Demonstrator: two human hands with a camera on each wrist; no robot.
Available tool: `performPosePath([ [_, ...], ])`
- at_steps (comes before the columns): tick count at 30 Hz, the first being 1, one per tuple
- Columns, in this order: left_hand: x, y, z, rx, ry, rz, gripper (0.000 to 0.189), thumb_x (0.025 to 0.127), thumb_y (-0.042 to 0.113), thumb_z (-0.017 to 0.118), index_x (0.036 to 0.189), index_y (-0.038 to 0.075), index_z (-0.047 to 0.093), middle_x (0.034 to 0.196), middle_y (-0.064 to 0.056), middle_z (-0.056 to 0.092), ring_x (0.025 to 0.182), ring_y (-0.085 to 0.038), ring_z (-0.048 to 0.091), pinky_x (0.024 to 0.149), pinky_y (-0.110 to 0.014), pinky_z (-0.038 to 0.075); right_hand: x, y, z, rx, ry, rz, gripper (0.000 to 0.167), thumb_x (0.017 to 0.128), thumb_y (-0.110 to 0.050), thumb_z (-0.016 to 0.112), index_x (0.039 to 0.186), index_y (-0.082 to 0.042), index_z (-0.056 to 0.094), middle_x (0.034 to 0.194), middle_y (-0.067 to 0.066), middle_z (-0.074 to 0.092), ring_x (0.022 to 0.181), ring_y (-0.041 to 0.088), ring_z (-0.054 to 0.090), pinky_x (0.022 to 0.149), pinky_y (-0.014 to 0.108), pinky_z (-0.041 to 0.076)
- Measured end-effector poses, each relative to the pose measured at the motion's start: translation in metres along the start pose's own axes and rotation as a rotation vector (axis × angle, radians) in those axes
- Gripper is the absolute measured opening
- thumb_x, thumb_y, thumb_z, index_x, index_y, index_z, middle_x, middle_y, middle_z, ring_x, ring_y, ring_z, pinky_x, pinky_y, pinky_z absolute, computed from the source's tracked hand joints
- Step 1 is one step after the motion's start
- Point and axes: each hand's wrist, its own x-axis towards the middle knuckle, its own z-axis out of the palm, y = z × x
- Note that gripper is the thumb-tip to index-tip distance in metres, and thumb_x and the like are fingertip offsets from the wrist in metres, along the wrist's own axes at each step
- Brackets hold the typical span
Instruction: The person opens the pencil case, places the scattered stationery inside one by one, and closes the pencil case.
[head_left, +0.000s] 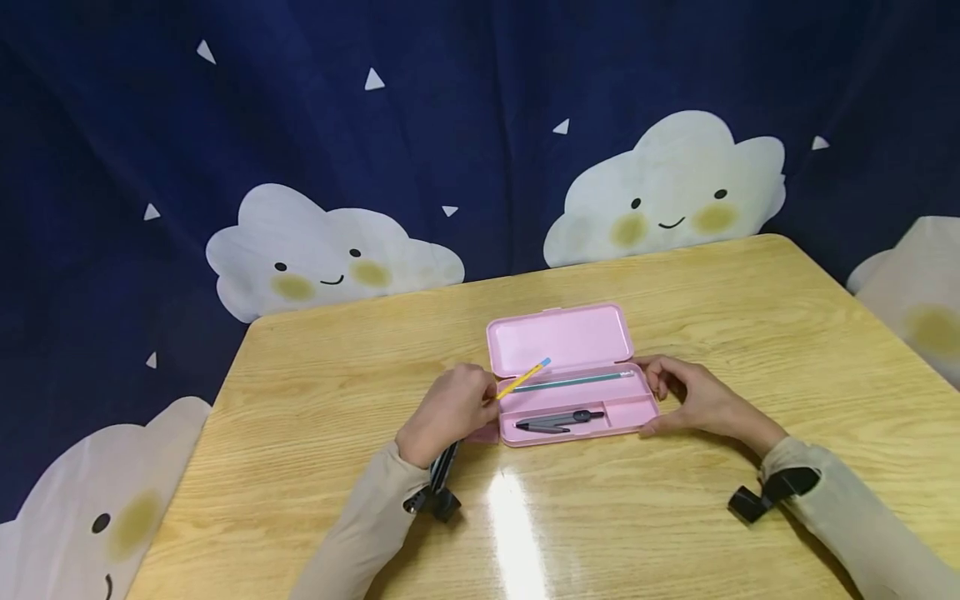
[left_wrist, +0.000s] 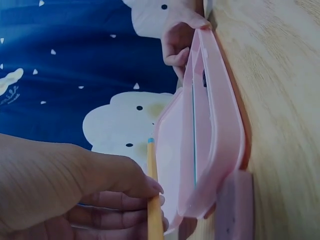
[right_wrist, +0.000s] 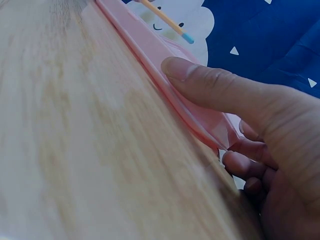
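Observation:
My left hand [head_left: 452, 410] pinches a yellow pencil [head_left: 522, 379] with a blue end between thumb and fingers. The pencil slants up over the left end of an open pink pencil case [head_left: 651, 385]. Its lid [head_left: 558, 340] is folded back, away from me. A green pencil [head_left: 573, 382] lies in the long rear compartment, and a grey and black compass [head_left: 558, 421] in the front one. At the case's right end, my right hand [head_left: 693, 398] grips it, thumb [right_wrist: 200, 85] along the front side and fingers behind.
A pink block [left_wrist: 235, 207] lies by the left end of the case, partly hidden under my left hand in the head view. The wooden table [head_left: 330, 400] reaches back to a dark blue curtain [head_left: 480, 125] printed with clouds.

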Motion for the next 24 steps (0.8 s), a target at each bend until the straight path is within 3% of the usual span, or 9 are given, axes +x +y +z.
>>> performPosePath([
  [10, 0.018, 0.012, 0.004, 0.001, -0.018, 0.044, 0.017, 0.081, 0.01, 0.071, 0.066, 0.009, 0.063, 0.065, 0.002, 0.054, 0.057, -0.01, 0.045, 0.053, -0.024, 0.038, 0.0, -0.001, -0.001, 0.003, -0.008, 0.019, 0.059, 0.056, -0.025, 0.095, 0.086, -0.008, 0.047, 0.13, 0.012, 0.054, 0.114, 0.011, 0.046, 0.089, 0.011, 0.036],
  [24, 0.043, 0.026, 0.012, 0.012, -0.065, 0.041, 0.015, 0.087, 0.012, 0.07, 0.071, 0.01, 0.068, 0.069, 0.003, 0.058, 0.06, -0.008, 0.047, 0.056, -0.022, 0.041, 0.0, -0.001, 0.0, 0.023, -0.008, 0.002, 0.059, 0.056, -0.024, 0.095, 0.086, -0.007, 0.047, 0.131, 0.012, 0.054, 0.118, 0.015, 0.047, 0.088, 0.013, 0.037],
])
